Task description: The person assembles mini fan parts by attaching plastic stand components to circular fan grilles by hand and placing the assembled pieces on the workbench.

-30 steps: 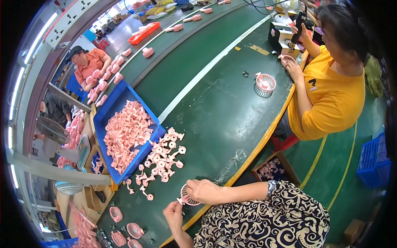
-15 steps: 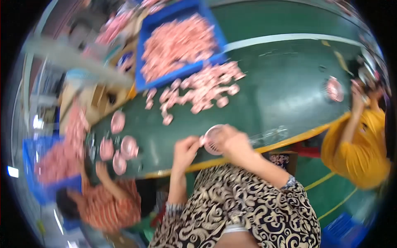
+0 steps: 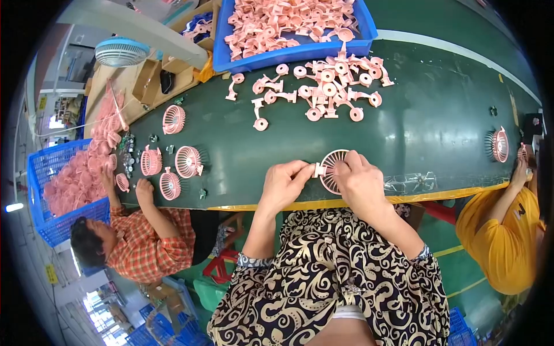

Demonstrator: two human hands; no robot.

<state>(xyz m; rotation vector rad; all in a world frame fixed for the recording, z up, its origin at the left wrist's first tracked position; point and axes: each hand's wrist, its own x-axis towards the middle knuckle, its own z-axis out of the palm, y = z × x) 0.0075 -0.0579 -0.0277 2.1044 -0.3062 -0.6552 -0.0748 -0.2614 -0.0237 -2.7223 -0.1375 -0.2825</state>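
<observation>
My left hand (image 3: 287, 182) is closed, thumb and forefinger pinching a small pink plastic arm (image 3: 319, 169) at the side of a round pink fan cage (image 3: 328, 164). Most of that arm is hidden by the fingers. My right hand (image 3: 362, 183) bends over the cage's open face, its fingertips inside the rim and covering the right part. The cage hovers close to the green tabletop near its front edge. Beyond my hands lies a loose pile of pink arms with round ends (image 3: 328, 89).
A blue bin (image 3: 291, 56) of pink arms stands behind the pile. At left, several fan cages (image 3: 188, 162) and a blue crate (image 3: 41, 190) sit by a person in a checked shirt (image 3: 151, 245). Another person in yellow (image 3: 490, 242) works at right, near a cage (image 3: 500, 145).
The whole view has turned and sharpened, with the bin and pile now higher and further right. Both my hands still hold the cage and arm together; the right fingers now reach inside the rim.
</observation>
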